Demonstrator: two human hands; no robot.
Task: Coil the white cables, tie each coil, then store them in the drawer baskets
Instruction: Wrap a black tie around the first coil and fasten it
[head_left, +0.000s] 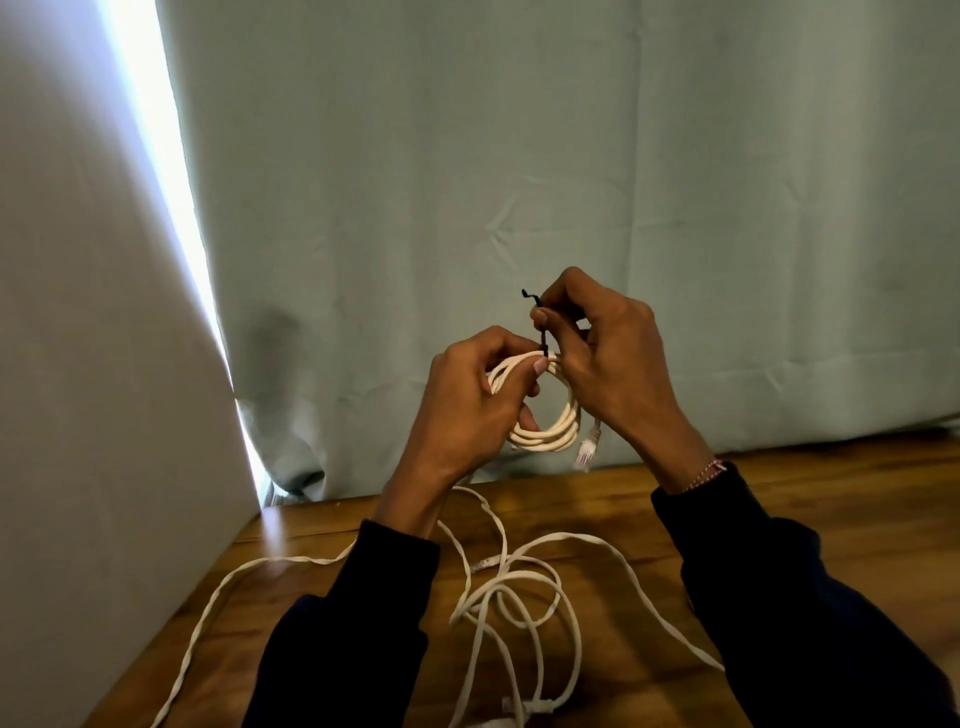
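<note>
Loose white cables (519, 587) near on brown wooden worktop (597, 509). Left hand (467, 400) grip hugs small white cable coil (545, 431), keeping loops together; right hand (608, 353) grip pinches thin black twist tie (540, 332), tying.

One coil (540, 410), one tie (542, 332), two hands (467, 410).

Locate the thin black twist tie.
Head view, centre: the thin black twist tie stands atop the coiled white cable, pinched by the right hand, beside the left hand.
</note>
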